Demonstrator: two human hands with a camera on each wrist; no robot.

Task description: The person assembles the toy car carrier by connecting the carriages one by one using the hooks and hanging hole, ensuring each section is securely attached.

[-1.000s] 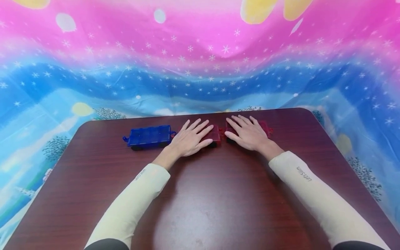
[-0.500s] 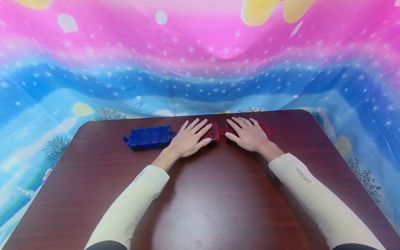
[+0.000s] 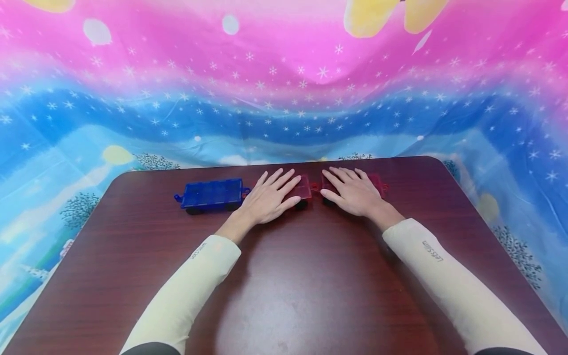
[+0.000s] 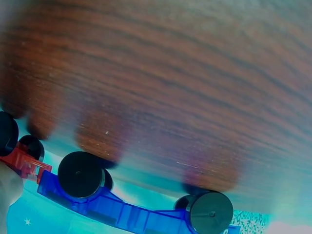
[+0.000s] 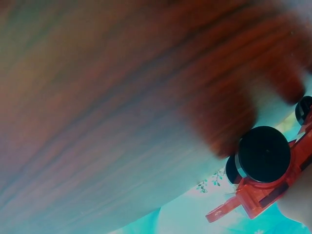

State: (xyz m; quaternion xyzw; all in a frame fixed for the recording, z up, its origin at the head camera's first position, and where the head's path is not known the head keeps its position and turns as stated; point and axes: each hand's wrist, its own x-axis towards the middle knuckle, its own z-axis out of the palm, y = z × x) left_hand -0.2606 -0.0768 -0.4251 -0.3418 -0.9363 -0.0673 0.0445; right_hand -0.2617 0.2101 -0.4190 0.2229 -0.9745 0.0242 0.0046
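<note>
A printed cloth (image 3: 284,106) hangs behind and beside the dark reddish-brown, round-cornered tabletop (image 3: 111,256), pink above blue, scattered with white snowflakes (image 3: 323,72); a pale sheen (image 3: 272,315) brightens the near wood.

From my station I count one blue toy wagon (image 3: 210,194) and two red toy wagons (image 3: 304,186), three in all. The left wrist view gives me six black wheels (image 4: 82,174); in the right wrist view I make out at least three. I have one left hand (image 3: 265,201) and one right hand (image 3: 355,194), five fingers (image 3: 290,185) showing on each, thumbs included. I see two pale sleeves (image 3: 186,281), one worktop (image 3: 284,296) and one backdrop (image 3: 266,116).
</note>
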